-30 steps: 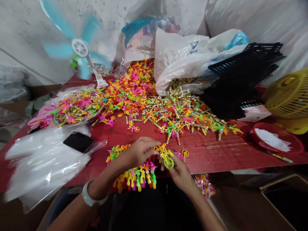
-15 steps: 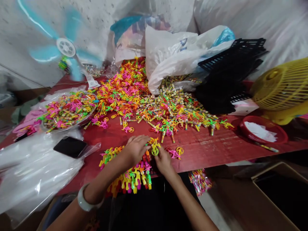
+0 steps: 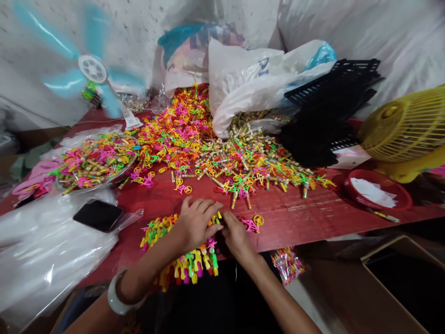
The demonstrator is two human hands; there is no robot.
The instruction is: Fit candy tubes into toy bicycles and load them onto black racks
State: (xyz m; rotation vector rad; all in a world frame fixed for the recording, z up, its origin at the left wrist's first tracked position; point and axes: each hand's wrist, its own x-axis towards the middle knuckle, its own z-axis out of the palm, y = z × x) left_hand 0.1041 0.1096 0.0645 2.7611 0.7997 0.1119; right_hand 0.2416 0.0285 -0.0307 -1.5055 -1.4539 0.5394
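Observation:
My left hand (image 3: 199,222), a pale bangle (image 3: 120,294) on its wrist, hovers over the right end of a row of colourful plastic toys (image 3: 189,264) at the table's front edge. Its fingers are spread and reach toward my right hand (image 3: 234,232). The right hand's fingers are curled against a small yellow piece (image 3: 219,215) between the hands; most of that piece is hidden. Just right of my right hand lies a pink and yellow toy piece (image 3: 253,224) on the red table (image 3: 278,218).
Behind the hands spreads a heap of small toys (image 3: 187,125) and patterned tubes (image 3: 250,144). At the left are a filled bowl (image 3: 100,162), a phone (image 3: 98,215) on plastic bags and a blue fan (image 3: 92,68). A red basket (image 3: 403,199) and yellow fan (image 3: 403,130) are at the right.
My left hand has opened its fingers more and moved over the small piece, now mostly covered. My right hand has curled closer beside it. The view has shifted slightly.

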